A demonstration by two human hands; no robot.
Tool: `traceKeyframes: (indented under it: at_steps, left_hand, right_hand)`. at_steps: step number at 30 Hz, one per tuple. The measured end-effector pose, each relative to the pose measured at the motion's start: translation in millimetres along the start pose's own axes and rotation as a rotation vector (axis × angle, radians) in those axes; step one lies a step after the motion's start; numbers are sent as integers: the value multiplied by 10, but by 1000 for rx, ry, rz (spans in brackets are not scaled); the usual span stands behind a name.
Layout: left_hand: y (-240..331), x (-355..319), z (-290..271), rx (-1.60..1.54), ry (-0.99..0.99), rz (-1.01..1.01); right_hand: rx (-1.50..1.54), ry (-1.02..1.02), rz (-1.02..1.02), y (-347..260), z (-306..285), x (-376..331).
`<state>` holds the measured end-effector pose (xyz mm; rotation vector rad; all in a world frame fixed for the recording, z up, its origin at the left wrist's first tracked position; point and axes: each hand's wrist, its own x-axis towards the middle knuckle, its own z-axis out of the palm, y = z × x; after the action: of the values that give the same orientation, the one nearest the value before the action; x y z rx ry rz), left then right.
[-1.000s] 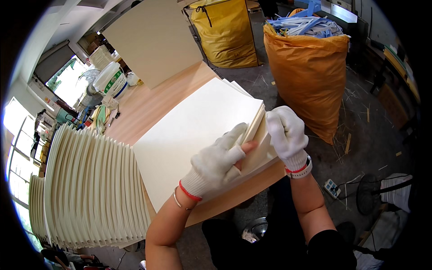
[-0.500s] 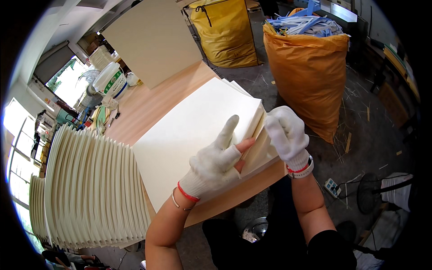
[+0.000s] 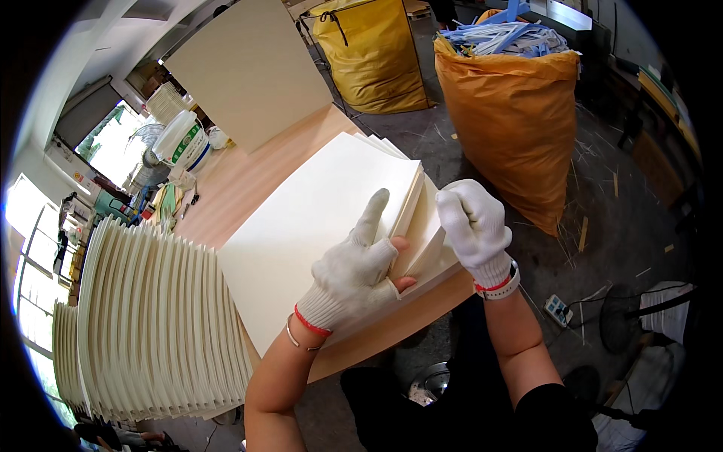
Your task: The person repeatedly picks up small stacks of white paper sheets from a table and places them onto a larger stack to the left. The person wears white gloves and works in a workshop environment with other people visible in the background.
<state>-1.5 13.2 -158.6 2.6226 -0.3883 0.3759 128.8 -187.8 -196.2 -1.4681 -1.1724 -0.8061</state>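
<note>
A stack of large white sheets [image 3: 301, 203] lies on a wood-toned table, its upper sheets fanned up along the right edge. My left hand [image 3: 354, 264], in a white knit glove with two bare fingertips, rests on top. One gloved finger with a grey tip stretches over the top sheet, while the bare thumb and fingertip close around the raised edge. Farther right, my right hand [image 3: 474, 226], also gloved, is closed, its thumb and curled fingers pinching at the corner of a lower sheet. What lies inside that grip is mostly hidden.
Tall piles of curved cream boards [image 3: 158, 324] stand at the left. A large upright board [image 3: 248, 75] rises behind the table [image 3: 226, 181], near a white bucket [image 3: 181, 139]. Beyond are a yellow bag [image 3: 373, 60] and an orange sack [image 3: 512, 120] of paper strips.
The raised sheet edges have moved left with my left hand, and the gap above the lower sheets has widened. My right hand keeps its closed shape near the same corner.
</note>
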Motion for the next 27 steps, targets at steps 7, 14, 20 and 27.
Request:
traceKeyframes:
  at_steps: [7, 14, 20, 27]
  left_hand:
    - [28, -4, -4, 16, 38, 38]
    - [24, 15, -40, 67, -22, 88]
    - [23, -1, 11, -37, 21, 46]
    - [48, -10, 15, 69, 35, 54]
  right_hand:
    - [147, -15, 181, -52, 0, -5]
    - [-48, 5, -84, 38, 30, -16]
    - [-38, -1, -55, 21, 41, -14]
    - [63, 3, -5, 26, 50, -45]
